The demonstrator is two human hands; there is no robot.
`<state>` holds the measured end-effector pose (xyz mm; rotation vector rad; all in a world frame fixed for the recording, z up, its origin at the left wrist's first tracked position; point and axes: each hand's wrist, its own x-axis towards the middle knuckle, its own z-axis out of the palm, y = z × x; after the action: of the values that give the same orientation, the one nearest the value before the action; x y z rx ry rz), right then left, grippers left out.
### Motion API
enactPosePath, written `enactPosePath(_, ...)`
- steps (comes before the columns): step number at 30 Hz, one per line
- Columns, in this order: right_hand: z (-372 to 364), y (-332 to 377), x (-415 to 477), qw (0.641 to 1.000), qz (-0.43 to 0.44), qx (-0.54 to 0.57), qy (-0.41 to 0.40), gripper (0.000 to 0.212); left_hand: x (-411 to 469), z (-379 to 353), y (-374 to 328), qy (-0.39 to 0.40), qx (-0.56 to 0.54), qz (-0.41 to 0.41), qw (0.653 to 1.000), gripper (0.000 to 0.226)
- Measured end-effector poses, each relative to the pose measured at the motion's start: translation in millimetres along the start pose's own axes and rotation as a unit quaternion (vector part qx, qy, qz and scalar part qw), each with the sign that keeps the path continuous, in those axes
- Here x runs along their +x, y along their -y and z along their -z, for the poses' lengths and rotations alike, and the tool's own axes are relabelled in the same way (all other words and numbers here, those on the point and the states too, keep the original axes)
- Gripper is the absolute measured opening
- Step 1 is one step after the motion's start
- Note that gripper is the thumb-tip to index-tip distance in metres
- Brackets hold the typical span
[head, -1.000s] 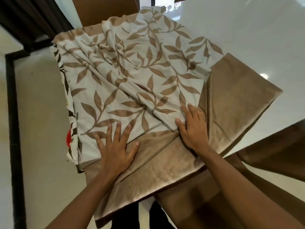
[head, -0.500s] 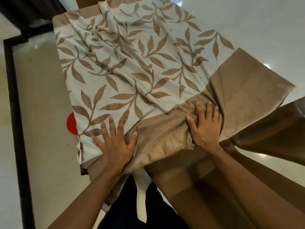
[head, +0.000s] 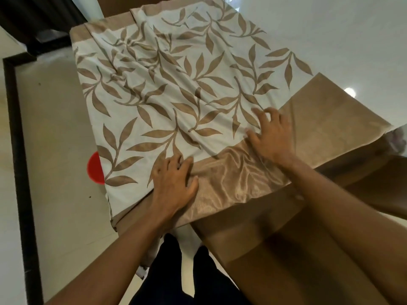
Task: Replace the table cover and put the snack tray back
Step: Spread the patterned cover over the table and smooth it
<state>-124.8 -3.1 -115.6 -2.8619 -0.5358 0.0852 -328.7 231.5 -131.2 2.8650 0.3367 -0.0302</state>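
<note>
Left hand palm down on cover at near border, right hand splayed and arched, tips pressing it, cover draped over table, red disc peeking out left

Bare arms, dark trousers.
Both forearms are bare as far as they show, and the left hand and right hand are bare as well. Below the near edge of the cover, two legs wear plain trousers, navy or black, loosely cut.
</note>
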Motion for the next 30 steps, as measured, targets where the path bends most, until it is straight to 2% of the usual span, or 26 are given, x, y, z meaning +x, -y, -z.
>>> enactPosePath(4,-2,-22,57,0.993,-0.037,-0.049,0.101,0.059,32,0,-4,0.007,0.025,0.005,1.000,0.031)
enactPosePath(8,-8,-24,32,0.997,-0.067,-0.027,0.040,0.044,41,2,-7,0.001,0.031,-0.058,0.998,0.015)
enactPosePath(10,-13,-29,8,0.996,-0.083,-0.017,0.022,0.043,35,4,-8,0.052,-0.028,-0.074,0.995,0.010)
enactPosePath(17,-14,-38,-51,0.983,-0.184,0.025,0.008,0.038,5,17,3,0.170,-0.151,-0.078,0.971,0.019)
enactPosePath(19,-13,-33,-63,0.974,-0.224,0.041,0.011,0.037,10,22,9,0.174,-0.167,-0.071,0.968,0.026)
enactPosePath(21,-12,-21,-60,0.966,-0.249,0.067,-0.003,0.038,22,26,15,0.136,-0.174,-0.069,0.973,0.025)
enactPosePath(25,-11,37,-8,0.979,-0.161,0.104,-0.070,0.041,74,35,39,0.031,-0.201,-0.015,0.979,0.016)
enactPosePath(28,-17,89,62,0.992,-0.083,0.089,-0.044,0.043,127,48,70,-0.019,-0.199,-0.014,0.980,0.032)
enactPosePath(30,-23,119,116,0.996,-0.042,0.076,-0.020,0.045,169,57,93,-0.030,-0.158,-0.027,0.987,0.042)
